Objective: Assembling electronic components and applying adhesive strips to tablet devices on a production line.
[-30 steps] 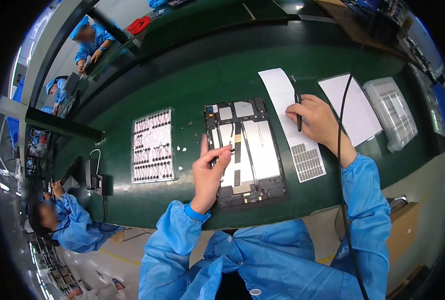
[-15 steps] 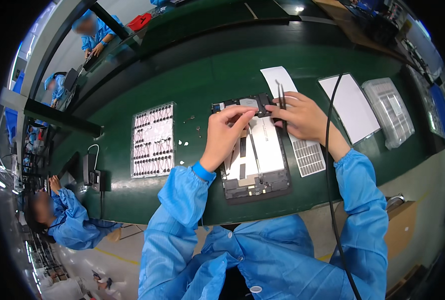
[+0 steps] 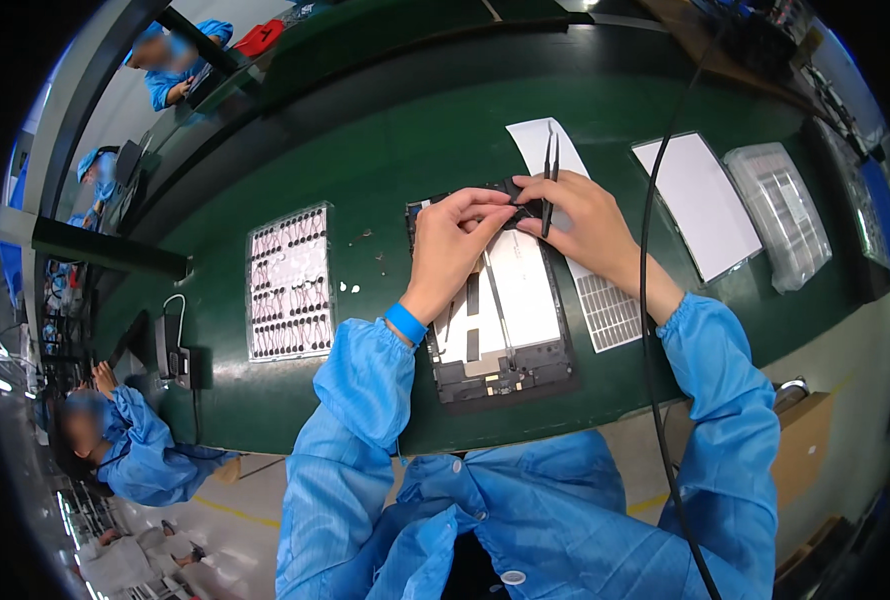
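Note:
An opened tablet (image 3: 531, 290) lies on the green bench in front of me, its inner side up with a large pale panel and black ends. My left hand (image 3: 455, 245) is over its far part, thumb and index finger pinched together; whatever they grip is too small or hidden to name. Dark tweezers (image 3: 549, 190) stick up from my right hand (image 3: 590, 225), held between its fingers with the tips pointing away from me. The right thumb and index finger are close to the left fingertips, at a small black part on the tablet's far right corner.
To the left, a clear tray (image 3: 290, 285) holds rows of small black round parts with wires. Small white scraps (image 3: 349, 287) lie beside it. Right of the tablet are a label sheet (image 3: 608, 310), a white sheet (image 3: 700, 205) and plastic trays (image 3: 780, 220). A black cable (image 3: 647, 300) hangs across the right side.
My right hand has drawn in toward the left fingertips, its fingers more curled. The tweezers have tilted within it. The whole bench view has shifted slightly left.

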The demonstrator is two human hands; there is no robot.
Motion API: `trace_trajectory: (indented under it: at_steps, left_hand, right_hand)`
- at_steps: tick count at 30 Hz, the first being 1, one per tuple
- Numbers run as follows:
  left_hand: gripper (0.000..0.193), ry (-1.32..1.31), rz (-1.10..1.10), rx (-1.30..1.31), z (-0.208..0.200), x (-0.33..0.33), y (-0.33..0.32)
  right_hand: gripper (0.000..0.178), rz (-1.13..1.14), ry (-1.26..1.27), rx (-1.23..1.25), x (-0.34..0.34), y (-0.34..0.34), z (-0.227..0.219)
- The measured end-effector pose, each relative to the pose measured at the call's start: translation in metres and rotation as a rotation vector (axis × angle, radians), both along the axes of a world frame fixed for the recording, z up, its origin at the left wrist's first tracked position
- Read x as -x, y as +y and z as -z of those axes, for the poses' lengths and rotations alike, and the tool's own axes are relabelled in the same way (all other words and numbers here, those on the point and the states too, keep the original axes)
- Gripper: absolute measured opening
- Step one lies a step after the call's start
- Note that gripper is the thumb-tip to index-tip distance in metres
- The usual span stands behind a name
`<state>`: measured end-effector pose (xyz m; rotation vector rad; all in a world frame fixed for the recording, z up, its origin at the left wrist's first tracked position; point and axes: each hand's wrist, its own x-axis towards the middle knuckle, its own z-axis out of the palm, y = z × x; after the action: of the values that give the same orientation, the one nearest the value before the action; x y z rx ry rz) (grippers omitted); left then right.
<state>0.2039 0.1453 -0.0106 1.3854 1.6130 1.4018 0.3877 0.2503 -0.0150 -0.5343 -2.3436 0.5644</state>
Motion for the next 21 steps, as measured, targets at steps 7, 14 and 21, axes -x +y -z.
trace_trajectory:
  at_steps: [7,14,21]
  left_hand:
    - [0.019,-0.101,0.028,0.078,-0.003,0.002,-0.004]
    - [0.011,0.593,-0.026,-0.081,-0.009,0.001,-0.007]
    - [0.009,0.657,0.031,-0.115,-0.008,-0.004,0.001]
  right_hand:
    - [0.019,-0.034,0.117,-0.082,0.005,0.0,0.003]
    - [0.017,-0.036,0.082,-0.171,0.003,0.002,0.009]
    - [0.026,0.013,0.13,0.151,0.002,-0.001,0.014]
